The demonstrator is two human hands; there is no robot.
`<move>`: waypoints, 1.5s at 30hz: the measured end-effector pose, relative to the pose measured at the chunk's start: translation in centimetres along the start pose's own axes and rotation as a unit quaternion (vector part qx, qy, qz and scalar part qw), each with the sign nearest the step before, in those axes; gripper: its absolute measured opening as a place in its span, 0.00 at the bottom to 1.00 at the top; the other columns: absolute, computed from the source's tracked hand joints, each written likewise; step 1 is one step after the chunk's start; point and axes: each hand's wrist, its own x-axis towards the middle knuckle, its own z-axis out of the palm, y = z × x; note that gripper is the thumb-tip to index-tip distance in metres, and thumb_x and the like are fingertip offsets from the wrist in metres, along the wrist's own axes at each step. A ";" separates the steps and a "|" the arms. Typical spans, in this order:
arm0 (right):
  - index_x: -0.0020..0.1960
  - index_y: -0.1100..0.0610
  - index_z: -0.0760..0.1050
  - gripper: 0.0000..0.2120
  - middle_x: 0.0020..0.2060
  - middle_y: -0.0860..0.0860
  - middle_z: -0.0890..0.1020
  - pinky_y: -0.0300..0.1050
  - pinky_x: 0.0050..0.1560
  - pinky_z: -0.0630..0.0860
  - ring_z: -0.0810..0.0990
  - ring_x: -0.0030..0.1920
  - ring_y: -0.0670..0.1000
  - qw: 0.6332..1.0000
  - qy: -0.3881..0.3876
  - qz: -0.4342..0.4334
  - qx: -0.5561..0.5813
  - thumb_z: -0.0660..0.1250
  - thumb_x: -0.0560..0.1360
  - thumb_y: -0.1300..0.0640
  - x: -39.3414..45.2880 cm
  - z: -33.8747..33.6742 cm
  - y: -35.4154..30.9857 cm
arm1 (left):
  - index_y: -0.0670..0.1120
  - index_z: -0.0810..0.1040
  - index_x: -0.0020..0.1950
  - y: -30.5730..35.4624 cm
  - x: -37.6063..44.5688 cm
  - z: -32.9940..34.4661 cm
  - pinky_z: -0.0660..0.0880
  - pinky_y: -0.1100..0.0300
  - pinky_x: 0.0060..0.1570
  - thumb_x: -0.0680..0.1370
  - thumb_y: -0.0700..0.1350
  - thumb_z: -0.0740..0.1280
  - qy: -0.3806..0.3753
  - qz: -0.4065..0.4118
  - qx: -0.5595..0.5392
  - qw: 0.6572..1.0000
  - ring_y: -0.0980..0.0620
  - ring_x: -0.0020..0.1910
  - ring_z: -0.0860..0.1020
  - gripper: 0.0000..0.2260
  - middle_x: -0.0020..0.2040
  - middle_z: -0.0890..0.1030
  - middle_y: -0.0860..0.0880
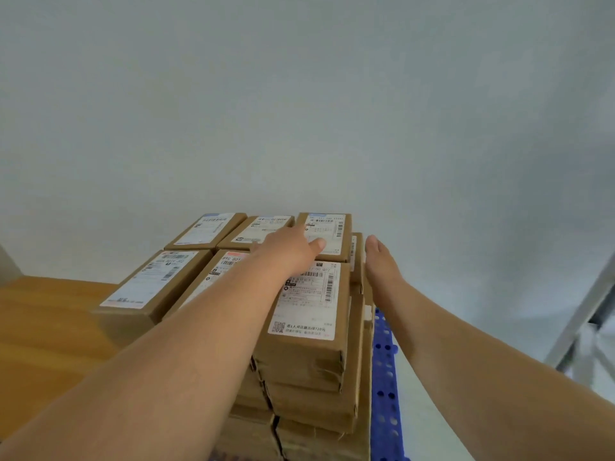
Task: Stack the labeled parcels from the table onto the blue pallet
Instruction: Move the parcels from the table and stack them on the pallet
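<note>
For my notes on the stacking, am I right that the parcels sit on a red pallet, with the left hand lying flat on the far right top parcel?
Not quite: the pallet is blue, not red, as the head view shows along the stack's right edge. The rest holds: the left hand lies flat on the far right top parcel.
</note>
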 end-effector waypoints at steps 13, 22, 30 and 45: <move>0.73 0.50 0.69 0.33 0.63 0.54 0.79 0.58 0.68 0.69 0.77 0.63 0.57 0.982 -0.056 0.136 0.120 0.47 0.78 0.31 -3.9 2.2 1.9 | 0.50 0.61 0.77 -3.0 0.0 0.3 0.59 0.39 0.71 0.78 0.69 0.47 -0.005 -0.006 -0.019 1.000 0.43 0.75 0.62 0.34 0.77 0.63 0.47; 0.69 0.56 0.73 0.31 0.57 0.57 0.82 0.55 0.65 0.72 0.79 0.59 0.58 0.989 -0.046 0.122 0.067 0.45 0.81 0.36 -4.2 2.1 1.1 | 0.49 0.56 0.79 -2.7 -1.0 0.1 0.50 0.38 0.74 0.81 0.64 0.47 -0.005 0.002 0.018 1.000 0.45 0.78 0.53 0.30 0.79 0.56 0.48; 0.65 0.52 0.74 0.28 0.56 0.55 0.82 0.59 0.67 0.71 0.79 0.60 0.57 0.989 -0.043 0.125 0.072 0.46 0.81 0.35 -4.4 2.2 1.1 | 0.49 0.59 0.78 -3.3 -1.4 -0.8 0.54 0.40 0.73 0.80 0.65 0.48 0.002 -0.002 -0.009 1.000 0.45 0.76 0.59 0.31 0.78 0.61 0.48; 0.67 0.53 0.72 0.28 0.55 0.52 0.80 0.51 0.62 0.71 0.77 0.63 0.57 0.991 0.008 0.114 0.071 0.47 0.81 0.37 -7.0 0.9 -1.8 | 0.49 0.58 0.78 -4.9 -4.4 -2.8 0.65 0.47 0.69 0.81 0.62 0.52 0.041 -0.010 -0.061 0.997 0.43 0.73 0.64 0.29 0.77 0.62 0.47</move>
